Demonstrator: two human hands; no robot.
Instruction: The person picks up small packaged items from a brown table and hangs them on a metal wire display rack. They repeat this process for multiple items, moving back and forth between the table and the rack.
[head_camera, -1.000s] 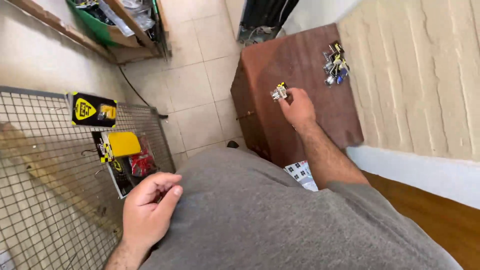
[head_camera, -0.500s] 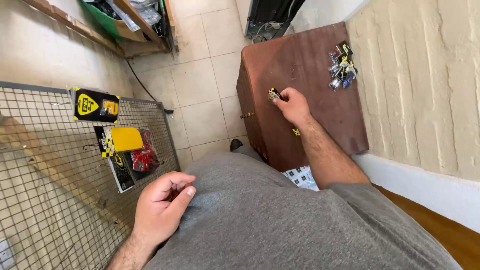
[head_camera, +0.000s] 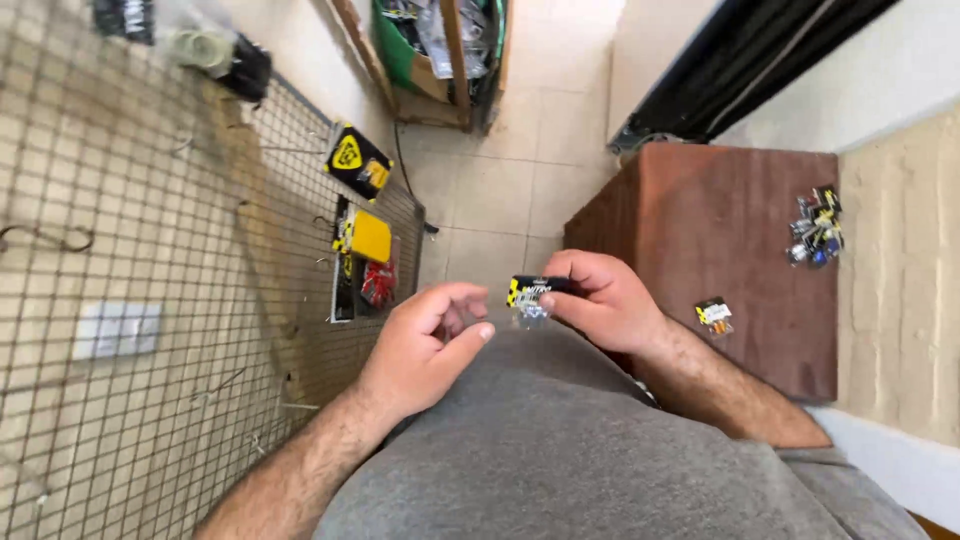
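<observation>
Tiled floor (head_camera: 500, 190) below, wire grid panel (head_camera: 130, 300) on the wall to the left, brown wooden cabinet (head_camera: 730, 240) to the right. Right hand (head_camera: 600, 300) clamped on a small packet (head_camera: 535, 295), pinched at its black-yellow header so the clear bag hangs free; held just left of the cabinet, over the grey shirt (head_camera: 560, 460). Left hand (head_camera: 425, 345) just left of the packet, fingers curled and apart, holding nothing, thumb pointing at it. Packet: black-yellow card top, transparent pouch, small bits inside, too small to tell what. On the cabinet top: a similar packet (head_camera: 714, 315) near the front, a pile of more (head_camera: 815, 225) further right. Yellow-black packs (head_camera: 358, 160) hang on the grid.
</observation>
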